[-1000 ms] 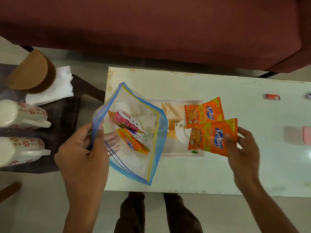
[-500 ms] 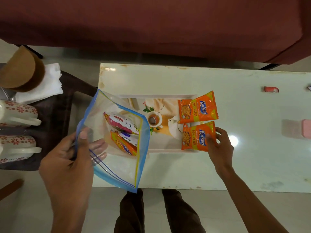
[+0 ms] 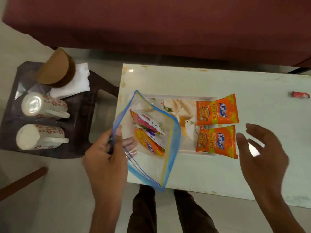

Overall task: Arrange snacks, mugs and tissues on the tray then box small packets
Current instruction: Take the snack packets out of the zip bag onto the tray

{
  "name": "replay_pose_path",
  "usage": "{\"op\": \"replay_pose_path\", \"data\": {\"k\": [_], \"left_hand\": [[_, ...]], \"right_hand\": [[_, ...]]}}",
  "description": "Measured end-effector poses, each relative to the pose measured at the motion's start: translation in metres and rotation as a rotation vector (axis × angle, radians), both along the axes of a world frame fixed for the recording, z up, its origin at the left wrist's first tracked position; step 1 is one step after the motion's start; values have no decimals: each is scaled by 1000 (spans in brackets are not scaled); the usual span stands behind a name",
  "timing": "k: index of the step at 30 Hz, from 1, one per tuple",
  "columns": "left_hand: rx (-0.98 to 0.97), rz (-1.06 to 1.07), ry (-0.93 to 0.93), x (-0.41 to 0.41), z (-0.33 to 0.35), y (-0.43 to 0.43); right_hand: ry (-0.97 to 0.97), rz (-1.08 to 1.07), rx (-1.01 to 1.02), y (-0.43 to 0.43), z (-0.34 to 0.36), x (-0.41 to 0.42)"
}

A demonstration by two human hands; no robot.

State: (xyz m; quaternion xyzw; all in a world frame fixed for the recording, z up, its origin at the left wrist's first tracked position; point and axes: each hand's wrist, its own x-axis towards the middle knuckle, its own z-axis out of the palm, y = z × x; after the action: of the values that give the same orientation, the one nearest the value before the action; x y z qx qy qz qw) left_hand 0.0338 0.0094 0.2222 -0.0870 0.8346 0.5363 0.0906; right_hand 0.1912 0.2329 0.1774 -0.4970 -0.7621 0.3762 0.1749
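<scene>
A home living room: maroon sofa [image 3: 151, 26], white coffee table [image 3: 218, 174], tiled floor [image 3: 50, 207].

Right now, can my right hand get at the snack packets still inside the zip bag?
Probably yes: the right hand is open and empty, and the left hand holds the zip bag up beside it.

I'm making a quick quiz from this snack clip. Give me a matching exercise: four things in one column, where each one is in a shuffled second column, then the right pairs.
Things
1. zip bag
2. two orange snack packets
3. two floral mugs
4. white tissues

Places
A. lying on their sides on the dark stool
B. held in the left hand
C. tucked under the brown holder
D. side by side at the tray's right end

Pairs: 1-B, 2-D, 3-A, 4-C
</scene>
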Motion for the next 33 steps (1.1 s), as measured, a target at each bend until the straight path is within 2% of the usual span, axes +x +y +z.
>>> {"op": "replay_pose_path", "data": {"k": [3, 5, 7, 10, 12, 15, 19, 24, 27, 30, 33], "left_hand": [[20, 14, -28, 2, 2, 6], [35, 7, -47, 4, 4, 8], [28, -13, -50, 6, 6, 9], [-19, -33, 11, 7, 10, 8], [-14, -1, 17, 7, 13, 7], [-74, -24, 46, 6, 11, 3], [-62, -45, -11, 8, 5, 1], [-168, -79, 50, -1, 3, -3], [-217, -85, 80, -6, 1, -7], [-163, -70, 98, -14, 2, -11], [-94, -60, 82, -26, 1, -15]], "right_hand": [[148, 274, 109, -40, 69, -38], [203, 518, 109, -65, 92, -67], [64, 718, -4, -82, 93, -100], [-361, 931, 25, -97, 59, -145], [-489, 920, 68, -103, 38, -163], [-582, 872, 101, -107, 13, -173], [-648, 817, 154, -107, -8, -175], [-534, 761, 229, -115, -6, -172], [-383, 741, 315, -123, 12, -172], [-172, 698, 389, -129, 40, -163], [-58, 647, 344, -132, 64, -150]]}}
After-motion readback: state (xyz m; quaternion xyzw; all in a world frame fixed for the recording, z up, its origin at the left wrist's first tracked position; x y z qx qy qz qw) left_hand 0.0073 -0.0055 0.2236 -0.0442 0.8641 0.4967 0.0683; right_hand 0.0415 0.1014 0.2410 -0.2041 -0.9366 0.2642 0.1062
